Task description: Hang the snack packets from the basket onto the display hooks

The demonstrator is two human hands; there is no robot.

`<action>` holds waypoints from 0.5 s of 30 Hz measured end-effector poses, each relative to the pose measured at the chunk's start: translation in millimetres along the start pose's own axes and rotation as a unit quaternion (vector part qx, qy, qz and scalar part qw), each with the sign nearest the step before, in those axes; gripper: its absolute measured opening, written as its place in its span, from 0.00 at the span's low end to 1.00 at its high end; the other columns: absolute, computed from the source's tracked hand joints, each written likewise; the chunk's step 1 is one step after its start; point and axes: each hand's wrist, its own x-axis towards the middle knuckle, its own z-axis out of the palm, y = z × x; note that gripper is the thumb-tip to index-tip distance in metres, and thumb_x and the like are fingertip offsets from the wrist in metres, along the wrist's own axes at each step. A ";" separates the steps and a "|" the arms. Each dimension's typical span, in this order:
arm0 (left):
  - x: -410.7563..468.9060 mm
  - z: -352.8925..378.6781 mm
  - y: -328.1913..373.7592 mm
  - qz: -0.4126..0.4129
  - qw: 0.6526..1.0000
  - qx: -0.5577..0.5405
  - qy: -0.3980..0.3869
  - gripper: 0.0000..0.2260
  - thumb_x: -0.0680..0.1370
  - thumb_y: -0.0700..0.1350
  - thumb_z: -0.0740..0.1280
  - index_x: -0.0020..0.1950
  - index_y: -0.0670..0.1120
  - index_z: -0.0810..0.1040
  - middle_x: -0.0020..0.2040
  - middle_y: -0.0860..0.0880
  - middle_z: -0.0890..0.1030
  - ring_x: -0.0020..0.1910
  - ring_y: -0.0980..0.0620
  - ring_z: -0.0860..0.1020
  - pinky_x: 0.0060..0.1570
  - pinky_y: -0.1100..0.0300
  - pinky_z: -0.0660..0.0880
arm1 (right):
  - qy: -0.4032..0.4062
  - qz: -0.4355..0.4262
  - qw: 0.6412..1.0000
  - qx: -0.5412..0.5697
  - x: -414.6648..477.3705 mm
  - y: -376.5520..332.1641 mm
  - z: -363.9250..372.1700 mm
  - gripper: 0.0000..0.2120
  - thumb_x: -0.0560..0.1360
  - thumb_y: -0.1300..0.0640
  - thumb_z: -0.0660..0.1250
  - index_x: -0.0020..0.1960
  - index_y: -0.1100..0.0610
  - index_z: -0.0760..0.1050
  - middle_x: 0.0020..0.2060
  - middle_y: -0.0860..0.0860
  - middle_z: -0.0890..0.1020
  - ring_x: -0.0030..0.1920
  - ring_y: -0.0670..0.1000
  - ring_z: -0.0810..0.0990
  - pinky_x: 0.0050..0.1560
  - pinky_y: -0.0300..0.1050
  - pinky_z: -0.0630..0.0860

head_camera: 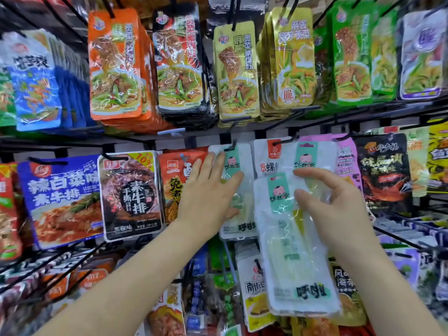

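Note:
A clear white snack packet (pixel 291 258) with a mint-green label hangs low in front of the rack, held by my right hand (pixel 332 204), whose thumb and fingers pinch its upper right part. Left of it, a matching packet (pixel 238 190) hangs on a black display hook (pixel 231 146). My left hand (pixel 206 190) lies flat against that hung packet with straight fingers. A third matching packet (pixel 306 154) hangs on the hook to the right. The basket is not in view.
Rows of snack packets fill the wire rack: orange (pixel 114 66), black (pixel 179 61) and gold (pixel 236 73) ones above, a blue (pixel 63 200) and a black steak packet (pixel 132 195) to the left, a dark packet (pixel 384 173) to the right. Black hook rods jut toward me at lower left.

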 end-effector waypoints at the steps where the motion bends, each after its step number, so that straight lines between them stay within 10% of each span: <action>1: 2.1 2.8 0.4 0.002 1.000 0.011 -0.004 0.34 0.76 0.64 0.62 0.76 0.56 0.51 0.79 0.40 0.43 0.78 0.40 0.42 0.74 0.46 0.40 | 0.004 -0.006 1.000 0.001 -1.5 0.7 0.0 0.15 0.74 0.62 0.70 0.52 0.42 0.79 0.46 0.27 0.75 0.42 0.29 0.72 0.51 0.31 0.69; 9: 9.0 9.6 -6.6 0.014 1.000 0.013 -0.014 0.32 0.78 0.60 0.62 0.77 0.58 0.49 0.79 0.41 0.42 0.78 0.43 0.42 0.74 0.44 0.39 | 0.011 -0.032 0.998 0.052 -13.3 8.0 7.1 0.20 0.72 0.63 0.73 0.58 0.45 0.75 0.56 0.31 0.76 0.62 0.30 0.69 0.49 0.14 0.60; 12: -0.8 2.3 -5.9 0.013 0.993 -0.102 0.062 0.20 0.81 0.50 0.60 0.73 0.53 0.66 0.77 0.44 0.59 0.76 0.46 0.57 0.74 0.48 0.48 | 0.012 -0.039 0.998 0.056 -16.6 6.5 8.0 0.23 0.72 0.61 0.73 0.60 0.41 0.72 0.56 0.27 0.73 0.60 0.36 0.72 0.52 0.15 0.58; 15: -18.8 -24.6 5.0 -0.105 0.855 -0.499 0.098 0.11 0.80 0.50 0.62 0.60 0.52 0.79 0.56 0.55 0.82 0.57 0.57 0.78 0.61 0.58 0.72 | 0.013 -0.056 0.996 0.064 -19.9 5.2 8.9 0.27 0.72 0.61 0.73 0.60 0.37 0.69 0.57 0.25 0.71 0.51 0.35 0.72 0.65 0.34 0.66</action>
